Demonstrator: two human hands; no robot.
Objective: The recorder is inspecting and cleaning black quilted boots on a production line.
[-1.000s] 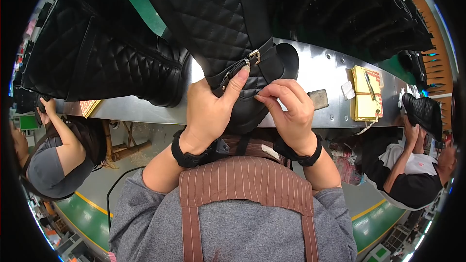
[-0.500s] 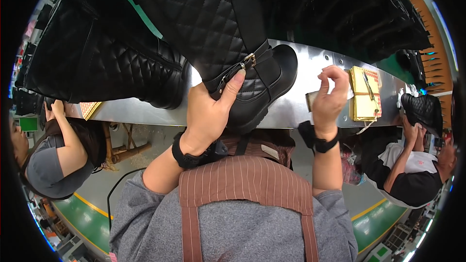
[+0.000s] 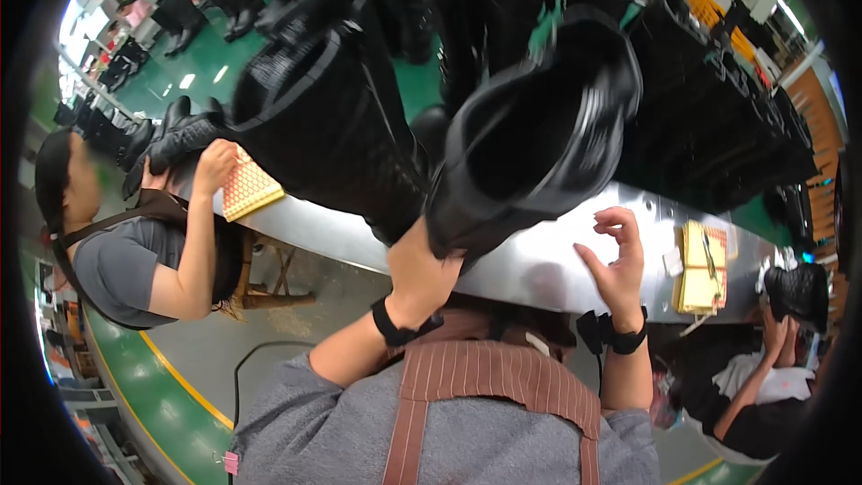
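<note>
The tall black boot (image 3: 530,139) was up off the metal workbench (image 3: 548,260), tipped so its open shaft mouth faced me, and my left hand (image 3: 429,271) was clamped around its lower end, just above the bench edge. It looked bulky and top-heavy to me: a long, fairly stiff shaft with a soft, smooth skin that could slide in the palm, so I judged the narrow part near the ankle to be the place for a firm hold, not the wide rim, which would flex. My right hand (image 3: 618,262) held nothing; its fingers were loosely curled and spread over the bare metal, close beside the boot but apart from it.

Just to the left stood another tall black boot (image 3: 323,139), leaning near mine, so there was little room on that side for swinging. More dark boots (image 3: 718,117) crowded the far side of the bench. The free space lay to the right, across the bare strip of bench, up to a small yellow pad (image 3: 696,268) near the edge. A co-worker (image 3: 135,251) sat at the left end holding a yellow perforated card (image 3: 249,187); another person (image 3: 763,386) worked at the right end, so both ends were hemmed in
</note>
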